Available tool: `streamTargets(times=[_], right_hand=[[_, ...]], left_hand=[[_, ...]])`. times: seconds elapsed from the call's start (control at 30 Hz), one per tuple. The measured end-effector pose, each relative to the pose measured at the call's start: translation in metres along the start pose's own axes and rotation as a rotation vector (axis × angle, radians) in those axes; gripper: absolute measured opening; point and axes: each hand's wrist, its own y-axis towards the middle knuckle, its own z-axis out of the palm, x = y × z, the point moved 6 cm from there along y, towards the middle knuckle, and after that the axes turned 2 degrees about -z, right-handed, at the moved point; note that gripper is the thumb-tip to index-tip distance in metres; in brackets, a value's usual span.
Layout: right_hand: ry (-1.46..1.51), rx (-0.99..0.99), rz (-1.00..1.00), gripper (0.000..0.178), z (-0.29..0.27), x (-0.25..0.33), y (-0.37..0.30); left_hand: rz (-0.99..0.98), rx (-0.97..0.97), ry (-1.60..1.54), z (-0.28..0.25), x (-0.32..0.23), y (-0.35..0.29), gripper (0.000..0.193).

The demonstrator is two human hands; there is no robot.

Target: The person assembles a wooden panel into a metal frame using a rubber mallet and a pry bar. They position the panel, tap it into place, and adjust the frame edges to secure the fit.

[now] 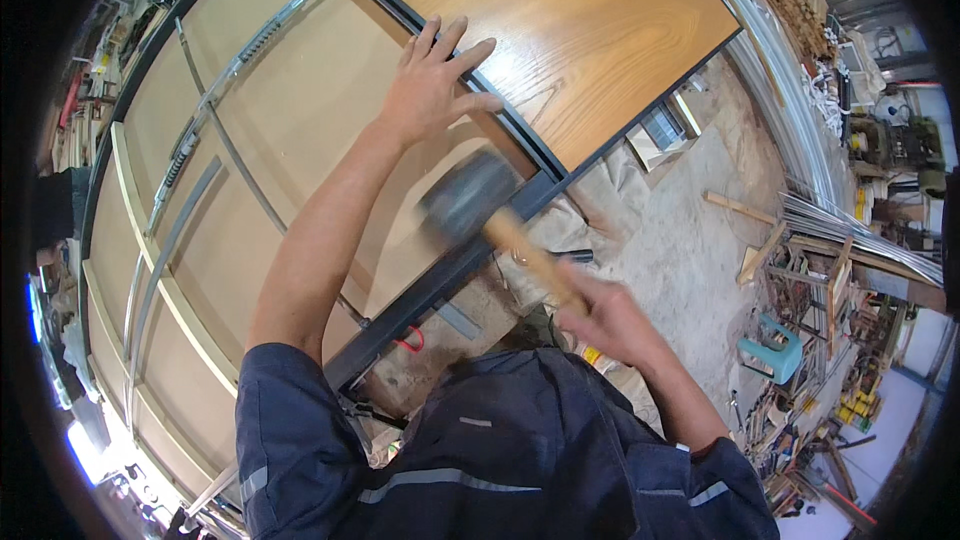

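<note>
My right hand (608, 320) is wrapped round the wooden handle of a rubber mallet (468, 198), whose black head is smeared by motion. That head hangs over the near corner of a large panel (300, 70) with a dark metal frame; whether it touches cannot be told. My left hand (430, 85) lies with fingers spread across a dark strip (520, 125) along the frame's side. Beyond the strip is a wood-grain board (570, 30) with dark edging. Metal rods with springs (240, 60) and pale wooden battens (170, 280) lie across the beige panel.
Bundled silvery metal lengths (765, 80) run along the right. A teal plastic stool (772, 348) stands on the cluttered floor, near loose timber (745, 205). A red clip-like loop (410, 340) is by the frame's near edge. Tools and scrap crowd the rim.
</note>
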Motion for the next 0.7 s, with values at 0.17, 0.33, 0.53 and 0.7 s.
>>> streamTargets(times=[0.17,0.33,0.53,0.7], right_hand=[[0.014,0.060,0.073,0.072,-0.005,0.019,0.012],[-0.003,0.133,0.033,0.072,-0.008,0.014,0.007],[-0.027,-0.012,0.028,0.072,-0.010,0.025,0.017],[-0.053,0.062,0.047,0.068,-0.018,0.018,0.004]], left_hand=[[-0.019,0.012,-0.030,0.001,0.000,0.000,0.081],[-0.030,0.014,-0.030,0.001,0.002,-0.001,0.083],[-0.030,-0.009,-0.064,0.002,0.002,0.002,0.083],[-0.036,-0.019,-0.075,0.002,0.003,0.001,0.083]])
